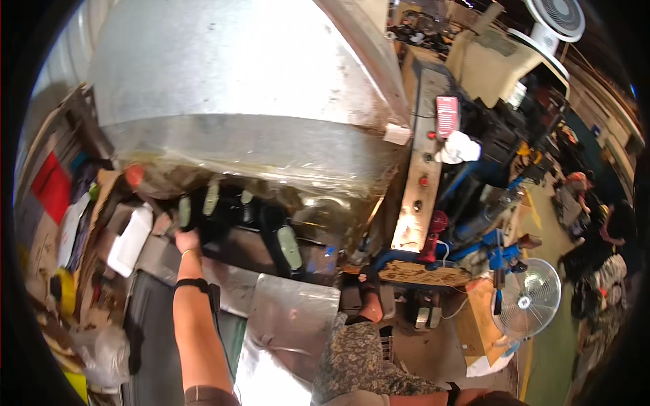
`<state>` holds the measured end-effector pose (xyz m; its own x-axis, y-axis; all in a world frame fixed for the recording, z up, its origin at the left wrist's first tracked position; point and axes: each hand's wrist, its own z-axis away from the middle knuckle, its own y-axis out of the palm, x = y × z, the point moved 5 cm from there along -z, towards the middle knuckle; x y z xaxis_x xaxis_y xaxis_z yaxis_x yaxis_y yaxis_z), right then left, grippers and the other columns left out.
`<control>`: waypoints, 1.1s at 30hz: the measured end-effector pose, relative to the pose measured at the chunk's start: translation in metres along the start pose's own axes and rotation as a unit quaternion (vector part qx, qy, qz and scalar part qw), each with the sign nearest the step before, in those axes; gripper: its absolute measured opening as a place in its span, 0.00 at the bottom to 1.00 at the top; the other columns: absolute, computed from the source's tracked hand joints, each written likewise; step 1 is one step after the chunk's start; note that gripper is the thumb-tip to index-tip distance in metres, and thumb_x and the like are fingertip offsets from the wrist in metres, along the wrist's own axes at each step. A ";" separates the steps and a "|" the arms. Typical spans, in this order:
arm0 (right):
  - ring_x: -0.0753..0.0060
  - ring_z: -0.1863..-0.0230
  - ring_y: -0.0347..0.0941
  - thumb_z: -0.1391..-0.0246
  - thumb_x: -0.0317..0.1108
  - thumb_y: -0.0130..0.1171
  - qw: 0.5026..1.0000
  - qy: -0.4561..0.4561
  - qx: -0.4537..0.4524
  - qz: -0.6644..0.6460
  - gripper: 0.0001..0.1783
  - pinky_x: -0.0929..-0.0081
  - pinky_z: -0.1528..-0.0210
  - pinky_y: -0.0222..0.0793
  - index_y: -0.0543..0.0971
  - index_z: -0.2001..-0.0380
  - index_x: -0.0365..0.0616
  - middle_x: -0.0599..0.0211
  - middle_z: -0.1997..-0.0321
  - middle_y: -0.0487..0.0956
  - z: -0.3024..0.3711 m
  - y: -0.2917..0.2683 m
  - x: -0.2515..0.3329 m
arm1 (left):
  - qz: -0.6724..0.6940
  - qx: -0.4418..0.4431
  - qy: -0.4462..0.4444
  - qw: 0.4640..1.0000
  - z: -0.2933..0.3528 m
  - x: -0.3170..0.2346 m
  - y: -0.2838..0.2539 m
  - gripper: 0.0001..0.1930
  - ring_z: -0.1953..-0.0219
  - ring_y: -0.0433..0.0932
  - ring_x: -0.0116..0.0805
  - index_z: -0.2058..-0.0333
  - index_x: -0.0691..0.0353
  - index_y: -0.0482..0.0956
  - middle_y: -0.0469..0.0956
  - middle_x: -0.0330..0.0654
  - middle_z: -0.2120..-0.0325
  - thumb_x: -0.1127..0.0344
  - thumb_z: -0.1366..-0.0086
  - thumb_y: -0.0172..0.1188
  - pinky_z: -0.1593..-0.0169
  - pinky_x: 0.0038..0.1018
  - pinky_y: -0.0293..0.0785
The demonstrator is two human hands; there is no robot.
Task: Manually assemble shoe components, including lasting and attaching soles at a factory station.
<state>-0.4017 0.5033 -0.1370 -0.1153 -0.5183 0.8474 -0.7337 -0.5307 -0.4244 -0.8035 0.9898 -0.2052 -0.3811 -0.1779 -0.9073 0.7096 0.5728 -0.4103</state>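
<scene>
My left hand [187,240] is stretched out to the left, at the lower end of a black piece with a pale green oval patch [185,212]. Its fingers look closed on that piece, though they are small and partly hidden. Beside it stand several similar black pieces, one with a long pale green patch [289,248]. They sit under the front of a large machine with a silver metal hood [237,68]. My right forearm [474,395], with a black strap, shows at the lower edge. The fingers of my right hand cannot be made out there.
A panel with red buttons [424,181] runs along the machine's right side. On the floor stand a wire-guarded fan [525,301] and a pair of dark pieces with pale patches [422,318]. Shiny sheet metal [291,304] lies before me. Cardboard [101,230] and a clear bag [101,355] are at left.
</scene>
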 end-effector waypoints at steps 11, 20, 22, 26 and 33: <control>0.53 0.49 0.75 0.42 0.36 0.52 0.997 0.010 0.052 0.060 0.18 0.61 0.46 0.71 0.77 0.51 0.42 0.55 0.50 0.78 0.026 0.004 -0.011 | -0.371 0.378 0.501 0.685 0.284 -0.163 0.184 0.20 0.33 0.55 0.57 0.45 0.41 0.75 0.55 0.46 0.32 0.55 0.36 0.51 0.34 0.45 0.56; 0.55 0.57 0.78 0.45 0.33 0.58 0.991 -0.028 -0.081 0.099 0.10 0.64 0.54 0.74 0.82 0.62 0.42 0.59 0.61 0.81 0.004 -0.028 0.030 | -0.259 0.404 0.256 0.839 0.319 -0.161 0.136 0.35 0.32 0.47 0.66 0.39 0.60 0.66 0.46 0.64 0.33 0.43 0.39 0.57 0.31 0.44 0.50; 0.56 0.59 0.78 0.46 0.32 0.59 0.988 -0.050 -0.106 0.098 0.08 0.64 0.55 0.75 0.82 0.64 0.42 0.59 0.62 0.81 0.004 -0.036 0.039 | -0.098 0.418 0.302 0.851 0.347 -0.142 0.094 0.27 0.36 0.62 0.51 0.44 0.64 0.71 0.65 0.61 0.41 0.54 0.38 0.60 0.34 0.37 0.59; 0.59 0.52 0.77 0.47 0.31 0.59 0.974 -0.114 -0.126 0.147 0.13 0.66 0.50 0.74 0.80 0.59 0.40 0.58 0.55 0.80 0.020 -0.032 0.033 | -0.028 0.541 0.170 0.823 0.440 -0.129 -0.048 0.23 0.42 0.72 0.43 0.46 0.64 0.74 0.74 0.50 0.46 0.57 0.36 0.61 0.40 0.32 0.67; 0.59 0.50 0.75 0.48 0.31 0.57 0.967 -0.125 -0.117 0.189 0.18 0.66 0.49 0.72 0.78 0.52 0.42 0.61 0.52 0.78 0.039 -0.002 0.021 | 0.329 0.425 0.182 0.823 0.570 -0.391 -0.249 0.17 0.82 0.72 0.37 0.69 0.66 0.78 0.74 0.41 0.82 0.57 0.48 0.71 0.76 0.31 0.70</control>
<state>-0.3762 0.4673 -0.1304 -0.2601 -0.8069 0.5304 -0.8054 -0.1217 -0.5801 -0.4930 0.4606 0.1991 0.2091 0.2868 -0.9349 0.9326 -0.3460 0.1024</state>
